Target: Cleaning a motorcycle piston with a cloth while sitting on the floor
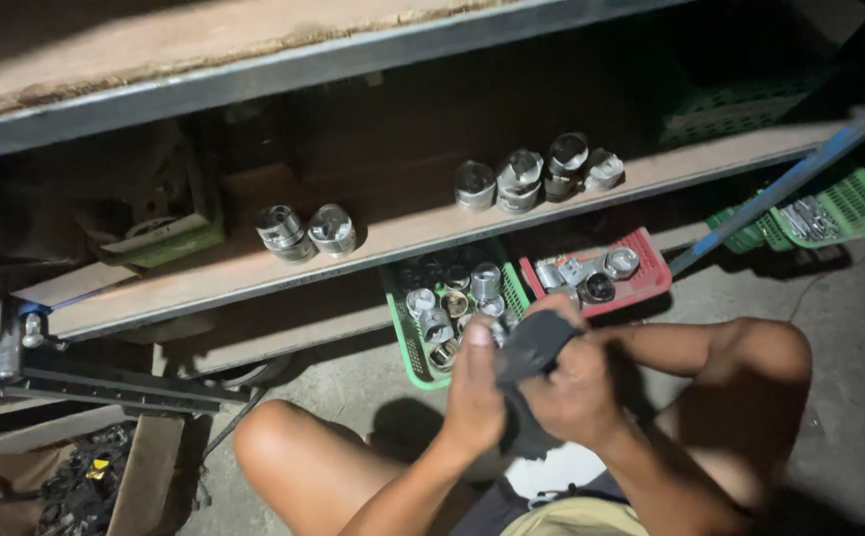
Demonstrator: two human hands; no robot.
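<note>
My left hand (474,382) and my right hand (576,387) are together in front of me, both closed around a dark cloth (527,347) that wraps a small metal part; a bit of shiny metal shows near my left thumb. Just beyond my hands stands a green basket (404,333) holding several metal sockets. Beside it sits a red basket (651,268) with a few more sockets. On the wooden shelf (204,273) above, two sockets (305,231) stand at the left and several sockets (536,174) at the right.
My bare knees rest on the concrete floor (849,328). Another green basket (854,199) with small tools sits far right, crossed by a blue bar (790,179). A cardboard box (144,476) with dark parts lies at bottom left, near a metal bar (85,382).
</note>
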